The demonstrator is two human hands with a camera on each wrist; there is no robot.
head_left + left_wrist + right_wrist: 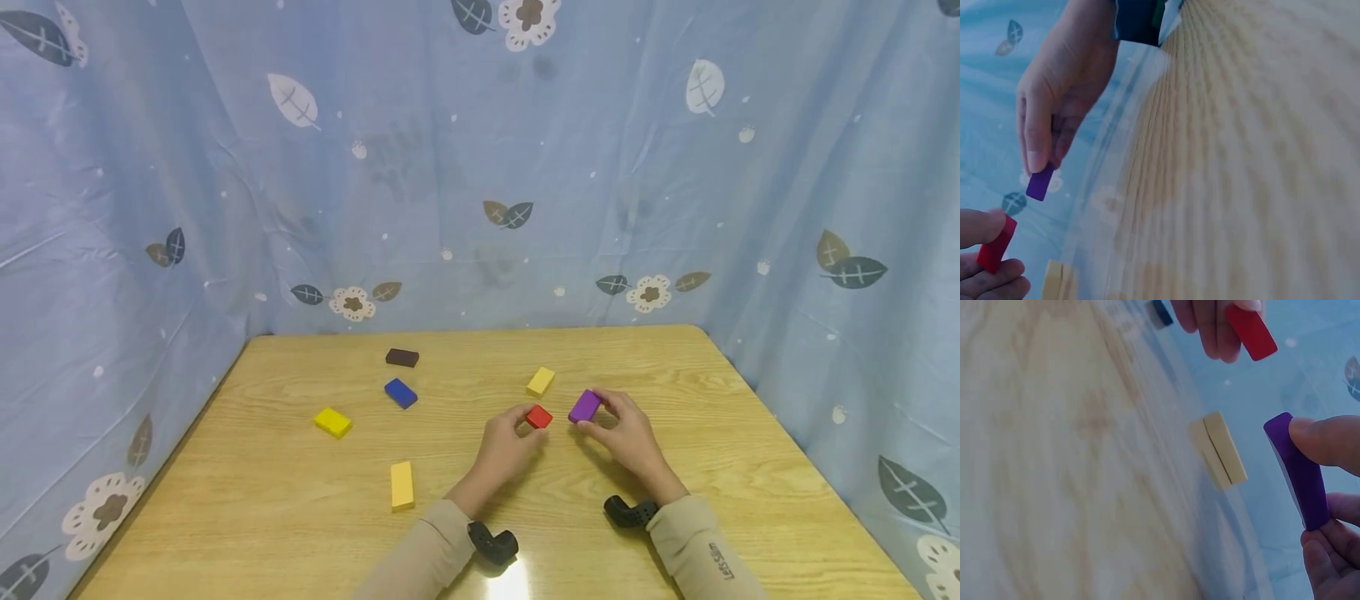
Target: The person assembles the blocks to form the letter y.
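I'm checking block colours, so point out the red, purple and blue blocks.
Red block (538, 416): head view, middle of upper face.
Purple block (584, 405): head view, middle of upper face.
Blue block (401, 392): head view, middle of upper face.

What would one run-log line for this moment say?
left hand: pinches red block | right hand: pinches purple block | on table: blue block, dark block, three yellow blocks

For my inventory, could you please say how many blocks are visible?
7: red block in left hand; purple block in right hand; pale yellow block beyond them; bright yellow block leftmost; amber block frontmost; dark block farthest back, blue block just nearer.
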